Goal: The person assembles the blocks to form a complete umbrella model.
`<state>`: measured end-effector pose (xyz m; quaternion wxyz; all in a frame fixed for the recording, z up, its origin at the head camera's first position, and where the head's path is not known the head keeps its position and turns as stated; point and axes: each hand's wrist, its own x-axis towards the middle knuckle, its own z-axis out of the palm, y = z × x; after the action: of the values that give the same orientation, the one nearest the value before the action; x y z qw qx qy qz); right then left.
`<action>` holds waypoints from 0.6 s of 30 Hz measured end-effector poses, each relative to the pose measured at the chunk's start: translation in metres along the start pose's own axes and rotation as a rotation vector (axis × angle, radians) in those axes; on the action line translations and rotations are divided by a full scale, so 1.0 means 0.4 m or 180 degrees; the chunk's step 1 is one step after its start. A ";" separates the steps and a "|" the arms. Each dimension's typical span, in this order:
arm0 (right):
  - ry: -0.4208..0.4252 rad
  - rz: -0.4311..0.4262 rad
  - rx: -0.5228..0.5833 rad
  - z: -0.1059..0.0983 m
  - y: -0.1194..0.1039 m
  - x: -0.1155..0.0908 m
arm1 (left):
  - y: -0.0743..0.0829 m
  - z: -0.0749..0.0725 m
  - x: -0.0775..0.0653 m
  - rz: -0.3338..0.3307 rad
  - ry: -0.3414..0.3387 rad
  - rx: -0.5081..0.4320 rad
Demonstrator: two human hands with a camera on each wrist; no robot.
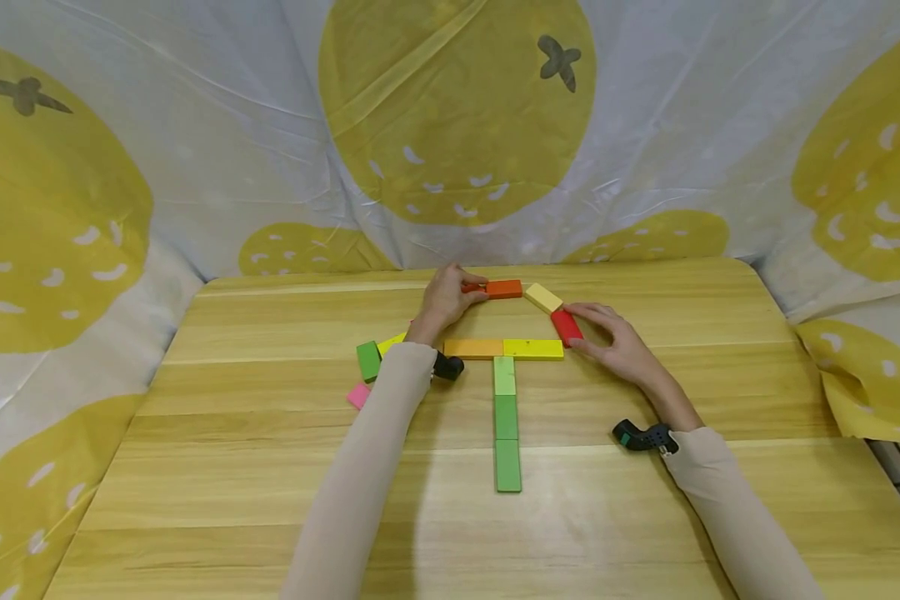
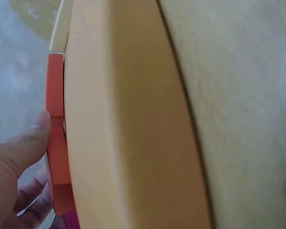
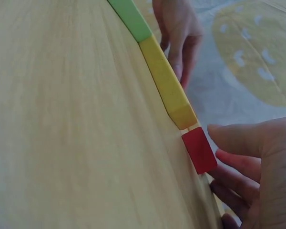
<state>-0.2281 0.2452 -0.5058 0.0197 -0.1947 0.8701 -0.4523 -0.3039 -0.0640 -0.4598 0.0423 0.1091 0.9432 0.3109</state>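
At the table's far side my left hand (image 1: 446, 297) pinches a red-orange block (image 2: 60, 157) between thumb and fingers. An orange-red block (image 1: 504, 289) lies against its right end. My right hand (image 1: 621, 348) holds a red block (image 1: 567, 329), thumb at its near end and fingertips at its far end. Between these two blocks sits a pale yellow block (image 1: 543, 297), tilted, its lower corner by the red one. Together they form a curve above a flat row, made of an orange block (image 1: 473, 349) and a yellow block (image 1: 534, 349).
Below the row, a light green block (image 1: 505, 376) and two green blocks (image 1: 507, 465) run toward me in a column. Left of my forearm lie a green block (image 1: 368, 362), a pink block (image 1: 358, 396) and a partly hidden yellow block (image 1: 392, 342). A patterned curtain (image 1: 457, 242) stands behind the table.
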 end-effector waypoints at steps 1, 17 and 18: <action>0.0006 -0.0011 -0.0003 0.000 0.000 0.000 | 0.000 0.000 -0.001 0.0011 -0.0008 0.0000; 0.0201 0.0064 -0.0167 0.006 0.001 -0.005 | -0.002 -0.002 -0.004 0.0025 -0.0022 0.0011; 0.0214 0.0080 -0.0180 0.007 0.002 -0.005 | -0.001 -0.003 -0.004 0.0026 -0.0022 0.0008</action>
<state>-0.2258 0.2441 -0.5083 -0.0093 -0.1690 0.8851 -0.4336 -0.3025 -0.0653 -0.4592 0.0442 0.1141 0.9430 0.3095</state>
